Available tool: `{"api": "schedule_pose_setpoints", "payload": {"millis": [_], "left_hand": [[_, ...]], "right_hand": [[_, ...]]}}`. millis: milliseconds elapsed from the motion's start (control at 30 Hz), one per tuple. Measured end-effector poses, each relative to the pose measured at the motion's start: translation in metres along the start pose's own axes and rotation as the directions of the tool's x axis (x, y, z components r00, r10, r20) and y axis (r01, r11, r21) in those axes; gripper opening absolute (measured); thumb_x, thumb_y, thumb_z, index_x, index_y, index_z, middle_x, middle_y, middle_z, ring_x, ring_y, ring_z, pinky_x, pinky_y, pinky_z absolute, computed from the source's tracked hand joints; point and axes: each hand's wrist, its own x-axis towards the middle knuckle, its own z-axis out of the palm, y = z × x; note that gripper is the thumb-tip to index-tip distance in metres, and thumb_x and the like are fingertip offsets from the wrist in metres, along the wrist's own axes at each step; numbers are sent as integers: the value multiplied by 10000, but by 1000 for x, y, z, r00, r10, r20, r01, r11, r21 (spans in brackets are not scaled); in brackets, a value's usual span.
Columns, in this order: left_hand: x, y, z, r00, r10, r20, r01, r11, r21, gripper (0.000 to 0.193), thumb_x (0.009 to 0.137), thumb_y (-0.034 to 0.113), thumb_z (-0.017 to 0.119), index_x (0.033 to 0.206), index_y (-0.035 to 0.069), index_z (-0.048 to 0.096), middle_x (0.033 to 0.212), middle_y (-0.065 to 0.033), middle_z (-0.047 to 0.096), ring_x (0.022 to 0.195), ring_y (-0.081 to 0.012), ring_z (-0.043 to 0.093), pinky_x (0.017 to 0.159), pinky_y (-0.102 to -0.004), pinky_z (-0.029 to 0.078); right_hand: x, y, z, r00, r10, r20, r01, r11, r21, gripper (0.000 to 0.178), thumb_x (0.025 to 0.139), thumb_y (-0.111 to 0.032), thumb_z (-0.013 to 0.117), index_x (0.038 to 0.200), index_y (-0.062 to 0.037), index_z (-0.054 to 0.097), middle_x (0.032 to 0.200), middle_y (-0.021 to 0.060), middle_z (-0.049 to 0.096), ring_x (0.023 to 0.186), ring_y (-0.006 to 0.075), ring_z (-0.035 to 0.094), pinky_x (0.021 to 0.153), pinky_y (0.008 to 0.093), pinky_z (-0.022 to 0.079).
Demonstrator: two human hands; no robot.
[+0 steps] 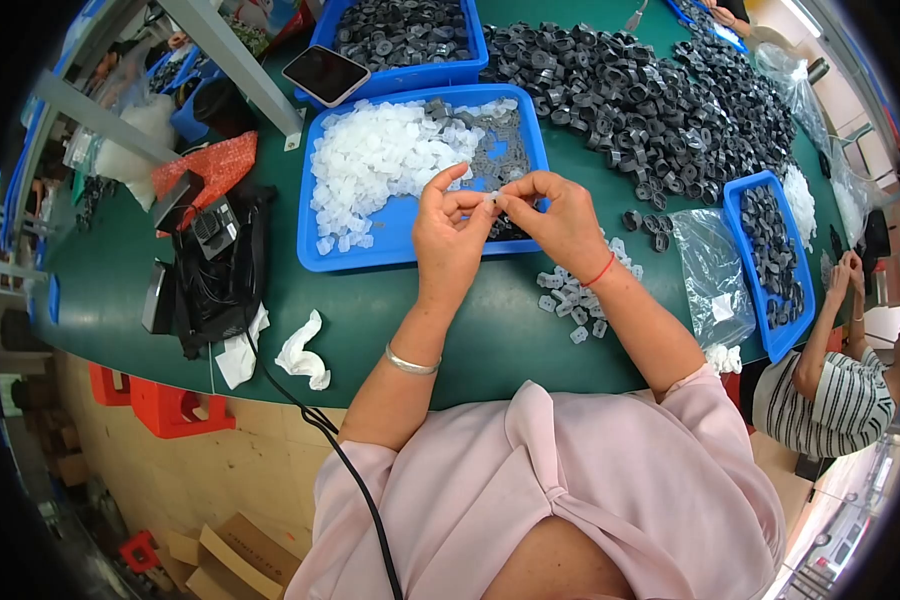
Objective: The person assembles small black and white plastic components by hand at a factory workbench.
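My left hand [450, 232] and my right hand [558, 222] meet over the front edge of a blue tray [370, 262]. Between the fingertips of both is a small whitish translucent piece [492, 198], mostly covered by the fingers. The tray holds a heap of translucent white plastic pieces [375, 160] on its left and small dark grey parts [505, 150] on its right. Beneath my right wrist, loose translucent pieces [570, 298] lie scattered on the green table [420, 330].
A large heap of black plastic parts [630, 100] covers the far right. Another blue bin [410, 75] stands behind the tray, a phone [326, 75] on its corner. To the right are a clear bag [712, 270], a narrow blue tray [770, 340] and a co-worker [835, 395].
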Motion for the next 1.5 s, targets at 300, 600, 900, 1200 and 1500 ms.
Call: {"api": "schedule_pose_setpoints", "payload": {"millis": [300, 600, 900, 1200, 1500], "left_hand": [[0, 3, -1, 999, 5, 45, -5, 1000, 5, 449, 844, -49, 593, 1252, -45, 404, 892, -109, 653, 822, -134, 632, 750, -246, 519], [-1, 5, -1, 998, -47, 36, 45, 998, 44, 440, 845, -30, 610, 1230, -54, 397, 877, -98, 641, 805, -131, 627, 749, -245, 516], [-5, -5, 4, 998, 18, -57, -15, 998, 55, 373, 826, -46, 597, 1159, -47, 428, 843, -97, 631, 746, -116, 623, 683, -232, 522], [1, 5, -3, 958, -271, 91, 285, 929, -236, 320, 888, 53, 590, 1178, -61, 518, 898, -106, 646, 793, -140, 635, 718, -260, 539], [-3, -1, -1, 916, -377, 140, 399, 808, -433, 218, 890, 102, 611, 1049, -46, 600, 909, -100, 651, 792, -160, 634, 749, -276, 535]], "right_hand": [[-1, 3, -1, 998, 63, 13, -64, 997, 43, 171, 788, -142, 678, 779, 27, 648, 721, 74, 677, 631, 95, 605, 576, 248, 490], [1, -3, -10, 994, 48, 99, -46, 999, -18, 160, 780, -125, 669, 784, 34, 649, 713, 77, 666, 642, 95, 600, 585, 248, 494], [-2, -2, -2, 993, 59, 98, -59, 998, 1, 139, 785, -108, 671, 803, 26, 638, 720, 59, 657, 649, 79, 584, 607, 235, 495], [5, 2, -13, 990, 83, 117, -96, 990, 105, 167, 811, -134, 654, 841, 30, 644, 766, 44, 656, 698, 78, 575, 637, 237, 488], [3, 0, -8, 992, 92, 88, -106, 980, 169, 159, 821, -121, 636, 866, 31, 637, 788, 45, 655, 724, 85, 579, 661, 239, 486]]}}
